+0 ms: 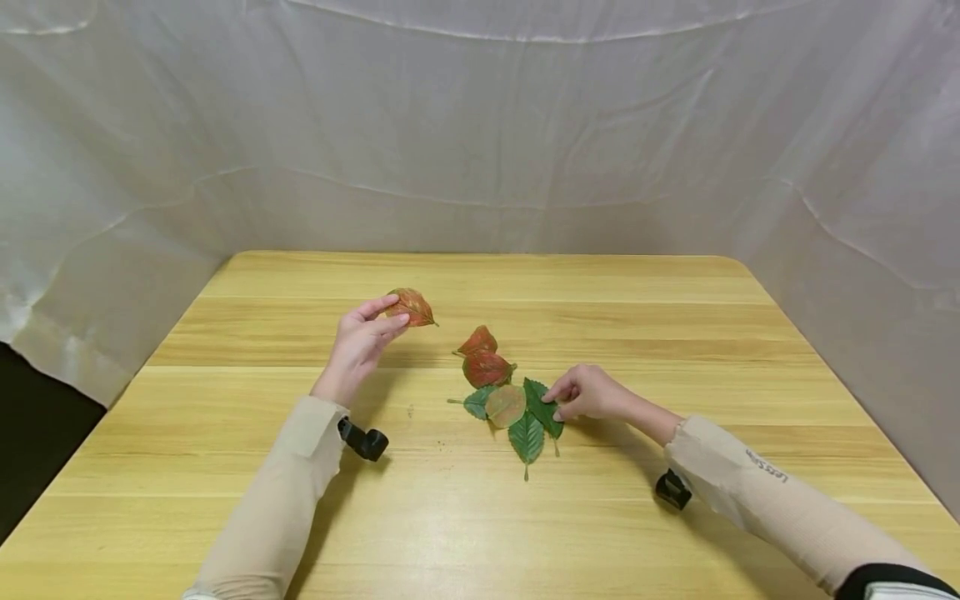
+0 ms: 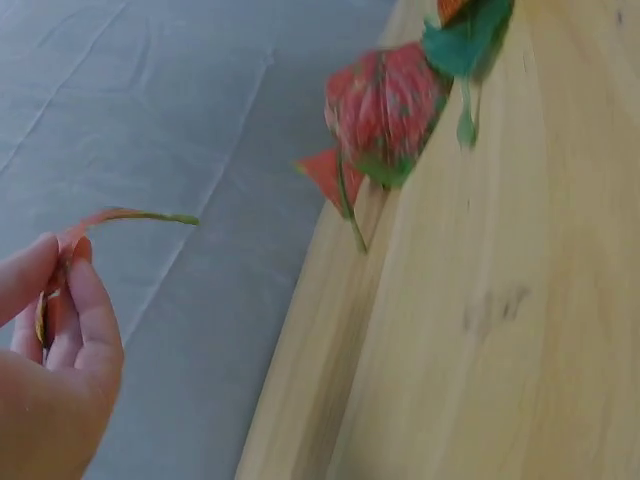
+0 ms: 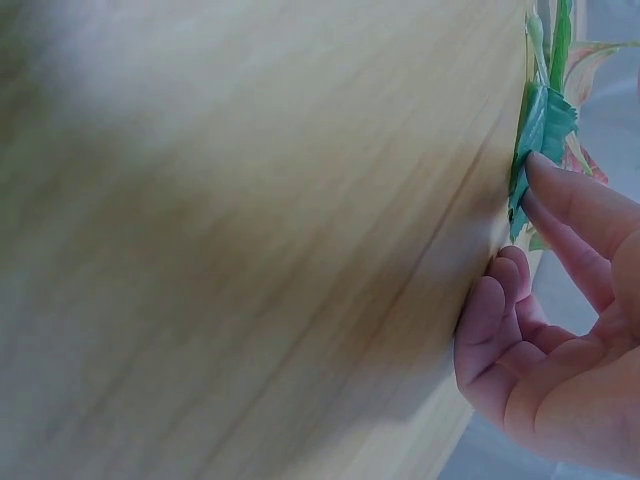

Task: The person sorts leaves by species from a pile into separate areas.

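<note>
Left hand (image 1: 360,343) pinches 1 leaf (image 1: 417,307), long axis crosswise, stem (image 1: 435,323) rightward.

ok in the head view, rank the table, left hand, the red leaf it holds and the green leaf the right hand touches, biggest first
1. Table
2. Left hand
3. Red leaf and green leaf: too alike to rank, both partly covered

Wood-grain table (image 1: 450,533); on it, overlapping red leaves (image 1: 486,367), yellowish leaf (image 1: 506,406), green leaves (image 1: 527,438).
</note>
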`<state>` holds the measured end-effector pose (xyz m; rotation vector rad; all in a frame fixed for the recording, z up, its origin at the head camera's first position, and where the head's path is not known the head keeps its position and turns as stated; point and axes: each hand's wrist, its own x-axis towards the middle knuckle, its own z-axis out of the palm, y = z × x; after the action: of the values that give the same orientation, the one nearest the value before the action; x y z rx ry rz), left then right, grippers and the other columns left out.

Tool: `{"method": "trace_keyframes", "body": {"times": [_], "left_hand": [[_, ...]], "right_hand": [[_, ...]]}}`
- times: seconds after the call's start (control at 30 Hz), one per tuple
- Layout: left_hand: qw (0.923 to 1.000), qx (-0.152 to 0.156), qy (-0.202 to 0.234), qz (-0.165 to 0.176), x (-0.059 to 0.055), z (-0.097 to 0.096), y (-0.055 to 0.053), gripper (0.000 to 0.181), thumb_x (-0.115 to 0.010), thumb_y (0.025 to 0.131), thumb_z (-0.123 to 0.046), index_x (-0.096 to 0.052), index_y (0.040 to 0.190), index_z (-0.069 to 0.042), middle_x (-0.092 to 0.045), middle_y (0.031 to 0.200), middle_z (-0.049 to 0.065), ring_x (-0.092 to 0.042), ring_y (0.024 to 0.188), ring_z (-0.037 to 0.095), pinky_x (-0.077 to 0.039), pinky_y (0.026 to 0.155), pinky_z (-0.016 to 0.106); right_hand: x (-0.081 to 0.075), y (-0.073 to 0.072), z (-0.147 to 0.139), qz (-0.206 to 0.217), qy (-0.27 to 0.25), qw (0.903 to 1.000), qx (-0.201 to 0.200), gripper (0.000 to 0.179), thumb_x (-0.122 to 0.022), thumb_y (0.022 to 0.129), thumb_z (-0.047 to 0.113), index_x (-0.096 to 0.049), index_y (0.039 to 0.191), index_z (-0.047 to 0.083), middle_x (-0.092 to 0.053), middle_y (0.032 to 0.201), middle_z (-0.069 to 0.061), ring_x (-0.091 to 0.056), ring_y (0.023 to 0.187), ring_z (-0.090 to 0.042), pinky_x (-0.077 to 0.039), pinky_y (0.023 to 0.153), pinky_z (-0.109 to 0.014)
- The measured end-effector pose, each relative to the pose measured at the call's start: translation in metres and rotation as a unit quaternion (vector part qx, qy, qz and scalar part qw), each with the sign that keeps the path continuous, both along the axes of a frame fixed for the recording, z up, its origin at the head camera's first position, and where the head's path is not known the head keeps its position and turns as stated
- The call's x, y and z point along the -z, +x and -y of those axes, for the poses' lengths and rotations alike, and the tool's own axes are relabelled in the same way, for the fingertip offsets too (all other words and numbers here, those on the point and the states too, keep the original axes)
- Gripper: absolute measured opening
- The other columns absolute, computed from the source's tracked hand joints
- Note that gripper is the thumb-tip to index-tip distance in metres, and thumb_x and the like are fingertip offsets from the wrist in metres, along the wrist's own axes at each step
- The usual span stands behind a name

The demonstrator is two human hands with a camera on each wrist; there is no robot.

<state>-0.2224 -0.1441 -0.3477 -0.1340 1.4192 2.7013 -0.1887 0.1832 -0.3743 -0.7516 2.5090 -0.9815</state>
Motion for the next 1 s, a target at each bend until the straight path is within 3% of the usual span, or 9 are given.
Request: {"method": "trace_keyframes", "body": {"times": [0.33,0.57,0.8,1.0], "left_hand": [[0.9978,-0.041,-0.047,-0.024,0.003,0.008,-0.011,0.025,-0.055,0.082,0.01,-0.071,0.08,-0.009,-0.064,0.082,0.002,-0.055,0.065,0.01,-0.044,0.058,0.018],[0.9953,-0.054,-0.078,-0.022,0.0,0.017,-0.019,0.026,-0.056,0.083,0.009,-0.071,0.076,-0.011,-0.064,0.082,0.0,-0.053,0.064,0.009,-0.042,0.057,0.018],[0.9941,-0.045,-0.095,-0.025,-0.007,0.028,-0.028,0.024,-0.056,0.083,0.008,-0.07,0.078,-0.01,-0.064,0.082,0.0,-0.052,0.063,0.009,-0.042,0.056,0.018],[0.9909,-0.047,-0.126,-0.006,-0.011,0.038,-0.037,0.022,-0.057,0.083,0.007,-0.071,0.078,-0.01,-0.063,0.083,0.001,-0.052,0.064,0.008,-0.041,0.056,0.017]], "right_hand": [[0.002,-0.001,-0.001,-0.001,0.001,1.0,-0.002,0.021,-0.072,0.071,0.0,-0.069,0.091,-0.004,-0.055,0.072,-0.001,-0.037,0.059,-0.011,-0.036,0.053,-0.024],[0.002,-0.001,-0.001,-0.001,0.002,1.0,0.0,0.021,-0.072,0.071,0.0,-0.069,0.091,-0.004,-0.057,0.073,-0.002,-0.039,0.059,-0.011,-0.037,0.054,-0.024],[0.0,0.0,-0.001,-0.004,0.002,1.0,-0.003,0.021,-0.071,0.071,-0.001,-0.069,0.091,-0.004,-0.057,0.074,-0.002,-0.039,0.06,-0.011,-0.037,0.054,-0.024],[-0.002,0.001,0.0,-0.002,0.004,1.0,0.001,0.021,-0.071,0.07,-0.002,-0.069,0.091,-0.004,-0.056,0.073,-0.002,-0.039,0.06,-0.011,-0.037,0.054,-0.024]]}}
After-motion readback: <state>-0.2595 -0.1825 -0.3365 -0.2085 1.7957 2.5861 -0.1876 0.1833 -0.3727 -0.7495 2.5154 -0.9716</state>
